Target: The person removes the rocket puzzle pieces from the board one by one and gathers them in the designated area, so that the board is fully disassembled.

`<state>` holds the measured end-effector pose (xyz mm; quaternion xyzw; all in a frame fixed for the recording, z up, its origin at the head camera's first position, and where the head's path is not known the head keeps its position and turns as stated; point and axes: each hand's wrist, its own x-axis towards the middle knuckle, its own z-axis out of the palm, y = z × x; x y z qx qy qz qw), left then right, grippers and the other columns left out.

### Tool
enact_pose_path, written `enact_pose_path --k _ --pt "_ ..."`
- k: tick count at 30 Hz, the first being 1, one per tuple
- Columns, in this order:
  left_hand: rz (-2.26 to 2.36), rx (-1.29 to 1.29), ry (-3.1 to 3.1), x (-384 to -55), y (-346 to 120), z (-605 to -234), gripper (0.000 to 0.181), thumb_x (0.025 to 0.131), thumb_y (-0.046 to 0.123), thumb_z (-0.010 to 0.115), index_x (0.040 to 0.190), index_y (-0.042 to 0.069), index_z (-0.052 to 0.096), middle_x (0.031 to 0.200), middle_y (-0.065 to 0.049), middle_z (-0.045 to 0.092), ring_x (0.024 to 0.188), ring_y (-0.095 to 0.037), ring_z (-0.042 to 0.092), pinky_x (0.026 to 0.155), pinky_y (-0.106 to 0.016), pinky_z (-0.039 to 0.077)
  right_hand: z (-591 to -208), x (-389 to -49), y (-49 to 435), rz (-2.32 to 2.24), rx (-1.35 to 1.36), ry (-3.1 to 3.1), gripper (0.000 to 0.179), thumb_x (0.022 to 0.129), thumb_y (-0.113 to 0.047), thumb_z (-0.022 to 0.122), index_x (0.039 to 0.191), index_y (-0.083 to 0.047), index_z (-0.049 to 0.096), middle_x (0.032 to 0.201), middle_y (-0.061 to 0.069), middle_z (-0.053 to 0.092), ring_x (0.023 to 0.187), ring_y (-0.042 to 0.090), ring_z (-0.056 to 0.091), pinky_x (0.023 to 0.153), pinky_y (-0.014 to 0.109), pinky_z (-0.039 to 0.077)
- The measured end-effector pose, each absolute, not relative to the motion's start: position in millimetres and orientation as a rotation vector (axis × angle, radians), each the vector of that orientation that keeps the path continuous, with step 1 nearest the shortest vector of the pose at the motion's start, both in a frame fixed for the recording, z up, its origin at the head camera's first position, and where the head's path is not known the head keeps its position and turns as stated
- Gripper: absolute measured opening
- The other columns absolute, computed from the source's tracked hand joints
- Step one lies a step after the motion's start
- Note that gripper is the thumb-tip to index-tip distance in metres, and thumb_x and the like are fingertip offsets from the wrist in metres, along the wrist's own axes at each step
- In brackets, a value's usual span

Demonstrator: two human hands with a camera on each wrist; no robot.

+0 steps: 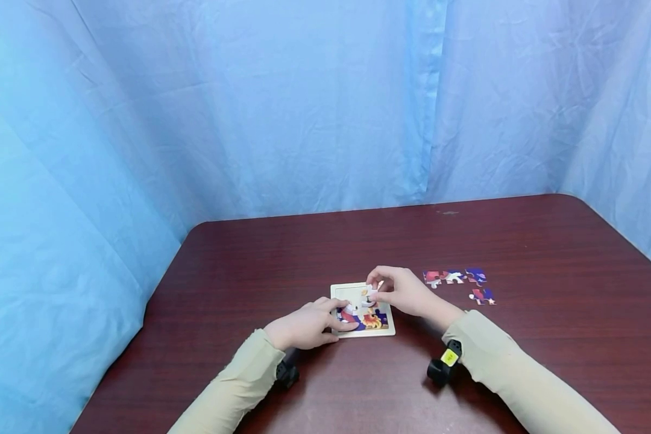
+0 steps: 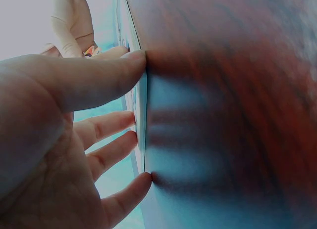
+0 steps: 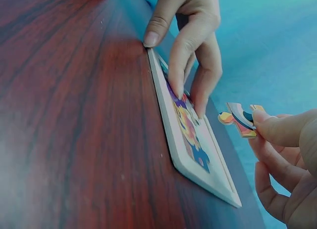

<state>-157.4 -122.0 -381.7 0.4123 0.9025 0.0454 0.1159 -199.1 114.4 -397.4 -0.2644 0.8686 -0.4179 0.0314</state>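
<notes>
In the right wrist view, the tray's (image 3: pixel 168 113) near long edge lies on the table (image 3: pixel 84 140), with wood spreading away to the left. Inside the tray sit fitted pieces (image 3: pixel 187 125), purple and yellow, with pale floor beside them. The right hand (image 3: pixel 292 160) pinches a held piece (image 3: pixel 242 121) between thumb and finger, above the table and apart from the tray. The left hand (image 3: pixel 193 33) has its thumb at the tray's edge and fingertips down on the fitted pieces

In the head view, the tray lies well in from the table's edges; the far edge meets a blue curtain (image 1: pixel 314 108), which also hangs at both sides. The fitted pieces fill the near part, and pale floor shows at the far left. The right hand, fingers narrowed, is over the tray's right side; the left hand covers its left side. Loose pieces (image 1: pixel 454 277) lie right of the tray, near the right hand. Sleeves (image 1: pixel 249 367) and black wrist cameras (image 1: pixel 440 369) are on the near side

In the left wrist view, the tray shows almost edge-on, its contents hidden. The left hand's fingers are spread, the thumb at the tray's edge and in front of part of the right hand
</notes>
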Motion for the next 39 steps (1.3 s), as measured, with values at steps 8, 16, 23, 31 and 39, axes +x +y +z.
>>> enact_pose_path --k 8,16,23,31,39 --pt "0.120 1.224 2.649 -157 -123 -382 0.038 0.091 0.021 0.064 0.128 0.029 0.061 0.144 -0.011 0.044 0.125 -0.025 0.045 0.099 -0.039 0.042 -399 -200 130 -1.305 -0.762 2.675 0.018 0.082 -0.011 0.073 0.097 -0.010 0.064 0.079 -0.001 0.060 0.071 0.012 0.056 0.065 0.025 0.046" --pt "0.125 1.220 2.648 -157 -123 -383 0.038 0.091 0.021 0.063 0.128 0.030 0.061 0.144 -0.011 0.043 0.125 -0.025 0.045 0.099 -0.038 0.042 -399 -200 150 -1.311 -0.712 2.677 0.016 0.083 -0.010 0.072 0.097 -0.010 0.064 0.079 0.000 0.059 0.070 0.013 0.057 0.062 0.025 0.044" --pt "0.135 1.240 2.654 -158 -125 -385 0.038 0.090 0.020 0.064 0.127 0.030 0.061 0.144 -0.010 0.043 0.124 -0.025 0.045 0.099 -0.037 0.042 -396 -199 168 -1.303 -0.716 2.715 0.015 0.084 -0.008 0.070 0.097 -0.008 0.063 0.079 0.001 0.059 0.069 0.008 0.057 0.063 0.024 0.045" --pt "0.128 1.220 2.650 -158 -124 -385 0.040 0.090 0.020 0.064 0.129 0.030 0.060 0.145 -0.010 0.043 0.125 -0.024 0.045 0.100 -0.039 0.041 -393 -200 187 -1.277 -0.692 2.761 0.015 0.082 -0.006 0.071 0.095 -0.006 0.063 0.079 0.002 0.059 0.067 0.006 0.056 0.062 0.023 0.045" --pt "0.131 1.214 2.649 -157 -124 -384 0.040 0.091 0.020 0.064 0.129 0.030 0.060 0.145 -0.010 0.043 0.125 -0.024 0.044 0.099 -0.039 0.042 -390 -199 201 -1.264 -0.685 2.787 0.015 0.082 -0.006 0.071 0.094 -0.006 0.063 0.077 0.001 0.060 0.065 0.004 0.056 0.061 0.022 0.044"
